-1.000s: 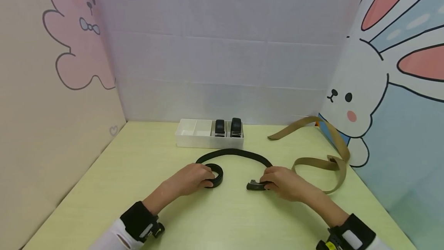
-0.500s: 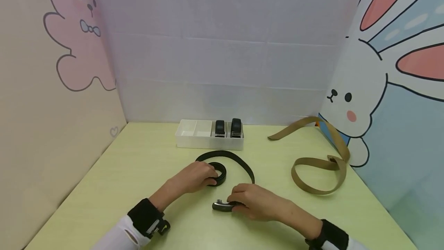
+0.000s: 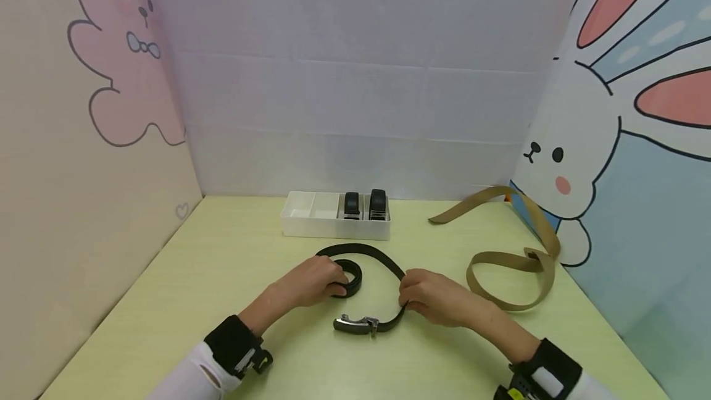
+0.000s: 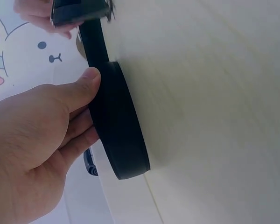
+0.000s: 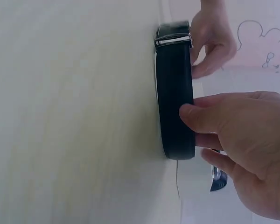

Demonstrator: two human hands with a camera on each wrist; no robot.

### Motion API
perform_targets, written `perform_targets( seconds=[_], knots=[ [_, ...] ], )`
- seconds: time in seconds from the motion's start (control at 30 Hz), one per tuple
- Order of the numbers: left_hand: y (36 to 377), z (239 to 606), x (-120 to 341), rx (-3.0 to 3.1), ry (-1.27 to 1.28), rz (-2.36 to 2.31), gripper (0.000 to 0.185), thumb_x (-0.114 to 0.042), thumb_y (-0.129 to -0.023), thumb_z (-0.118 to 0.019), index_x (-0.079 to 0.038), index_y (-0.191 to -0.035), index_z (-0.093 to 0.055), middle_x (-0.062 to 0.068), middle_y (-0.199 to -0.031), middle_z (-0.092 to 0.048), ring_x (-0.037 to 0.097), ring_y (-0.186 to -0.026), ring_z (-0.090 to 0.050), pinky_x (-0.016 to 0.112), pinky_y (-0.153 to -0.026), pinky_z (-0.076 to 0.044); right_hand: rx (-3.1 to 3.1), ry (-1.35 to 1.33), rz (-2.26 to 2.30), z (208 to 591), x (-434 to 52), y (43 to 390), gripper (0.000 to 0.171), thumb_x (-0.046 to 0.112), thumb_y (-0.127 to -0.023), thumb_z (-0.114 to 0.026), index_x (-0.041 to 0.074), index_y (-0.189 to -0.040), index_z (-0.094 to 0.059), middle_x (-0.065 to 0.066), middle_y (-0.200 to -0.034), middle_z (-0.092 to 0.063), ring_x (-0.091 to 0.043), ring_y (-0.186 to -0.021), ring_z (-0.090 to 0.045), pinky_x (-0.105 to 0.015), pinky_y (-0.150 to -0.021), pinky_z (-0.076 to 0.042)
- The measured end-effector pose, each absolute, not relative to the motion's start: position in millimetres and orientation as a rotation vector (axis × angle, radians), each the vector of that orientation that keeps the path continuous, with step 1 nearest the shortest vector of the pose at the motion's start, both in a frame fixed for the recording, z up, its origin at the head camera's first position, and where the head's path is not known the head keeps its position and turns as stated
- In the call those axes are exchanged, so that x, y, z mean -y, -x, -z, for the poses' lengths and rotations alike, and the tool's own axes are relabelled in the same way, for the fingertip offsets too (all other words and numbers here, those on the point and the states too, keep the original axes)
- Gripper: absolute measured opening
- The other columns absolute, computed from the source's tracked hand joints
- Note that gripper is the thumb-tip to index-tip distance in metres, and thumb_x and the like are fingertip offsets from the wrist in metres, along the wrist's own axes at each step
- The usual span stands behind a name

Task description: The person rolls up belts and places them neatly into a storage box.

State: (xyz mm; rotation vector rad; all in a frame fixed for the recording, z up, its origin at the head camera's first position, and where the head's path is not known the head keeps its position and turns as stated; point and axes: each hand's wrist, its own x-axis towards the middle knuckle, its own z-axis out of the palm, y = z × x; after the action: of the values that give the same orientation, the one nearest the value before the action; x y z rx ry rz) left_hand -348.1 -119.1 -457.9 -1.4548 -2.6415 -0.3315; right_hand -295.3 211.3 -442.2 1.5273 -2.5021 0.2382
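Observation:
A black belt (image 3: 363, 250) stands on its edge on the table, its left part wound into a small coil (image 3: 355, 283) and the rest bowed in a wide loop. My left hand (image 3: 311, 281) pinches the coil, thumb on one side and fingers behind, as the left wrist view shows. My right hand (image 3: 439, 297) pinches the strap at the loop's right side. In the right wrist view the thumb presses the strap's outer face (image 5: 175, 93). The belt's metal buckle (image 3: 355, 325) lies at the near end, pointing left, with neither hand on it.
A white divided box (image 3: 311, 227) stands at the back, with two rolled black belts (image 3: 378, 204) in its right compartments. A tan strap (image 3: 502, 259) lies loosely curled on the right, beside the rabbit-printed wall (image 3: 589, 159). The table (image 3: 233, 264) is pale yellow.
My right hand has brought the buckle end left and toward me, let go of it, and moved back right to grip the strap. The left hand with the coil has shifted slightly right.

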Motion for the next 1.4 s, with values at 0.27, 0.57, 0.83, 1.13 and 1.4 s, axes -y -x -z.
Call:
perform_targets(
  seconds=[0.27,0.57,0.83,1.13,1.4],
  knots=[
    [351.4,455.8,104.7,2.669,1.485,0.359,0.027,-0.018,-0.102,-0.084,-0.016,-0.078,-0.072,-0.014,-0.068,-0.046,-0.001,-0.063,-0.034,0.016,-0.062,-0.03,2.349,-1.696,-0.297,450.9,-169.5,277.9,0.008,0.009,-0.097,-0.088,0.017,-0.1,-0.086,0.006,-0.099,-0.079,-0.005,-0.093,-0.072,-0.017,-0.088,-0.058],
    [345.1,456.5,96.8,2.619,1.498,0.316,0.027,-0.017,-0.102,-0.085,-0.017,-0.079,-0.071,-0.013,-0.069,-0.046,-0.001,-0.064,-0.034,0.015,-0.063,-0.029,2.466,-1.7,-0.501,453.9,-161.1,276.1,0.006,0.014,-0.104,-0.083,0.012,-0.109,-0.085,0.002,-0.105,-0.081,-0.008,-0.098,-0.074,-0.016,-0.091,-0.058],
    [343.7,460.0,90.7,2.592,1.539,0.339,0.016,-0.017,-0.102,-0.084,-0.016,-0.086,-0.08,-0.01,-0.07,-0.066,-0.005,-0.062,-0.037,0.013,-0.062,-0.031,2.512,-1.416,-0.443,446.3,-167.5,301.3,0.013,0.007,-0.101,-0.084,0.005,-0.114,-0.083,-0.008,-0.119,-0.079,-0.021,-0.111,-0.076,-0.036,-0.097,-0.064],
    [340.7,459.4,84.4,2.589,1.521,0.301,0.005,-0.02,-0.102,-0.084,-0.017,-0.099,-0.087,-0.009,-0.088,-0.083,-0.004,-0.068,-0.054,0.014,-0.069,-0.043,2.458,-1.418,-0.257,451.5,-156.6,317.4,0.014,0.004,-0.091,-0.092,0.007,-0.103,-0.086,-0.006,-0.107,-0.08,-0.021,-0.104,-0.075,-0.034,-0.095,-0.064],
    [312.8,451.1,82.5,2.477,1.428,0.356,0.022,-0.025,-0.102,-0.086,-0.02,-0.083,-0.078,-0.007,-0.078,-0.072,-0.003,-0.068,-0.05,0.012,-0.065,-0.039,2.504,-1.41,-0.335,451.5,-150.2,322.1,0.016,-0.002,-0.092,-0.089,0.012,-0.1,-0.086,-0.002,-0.098,-0.08,-0.016,-0.096,-0.073,-0.029,-0.09,-0.062]
  ],
)
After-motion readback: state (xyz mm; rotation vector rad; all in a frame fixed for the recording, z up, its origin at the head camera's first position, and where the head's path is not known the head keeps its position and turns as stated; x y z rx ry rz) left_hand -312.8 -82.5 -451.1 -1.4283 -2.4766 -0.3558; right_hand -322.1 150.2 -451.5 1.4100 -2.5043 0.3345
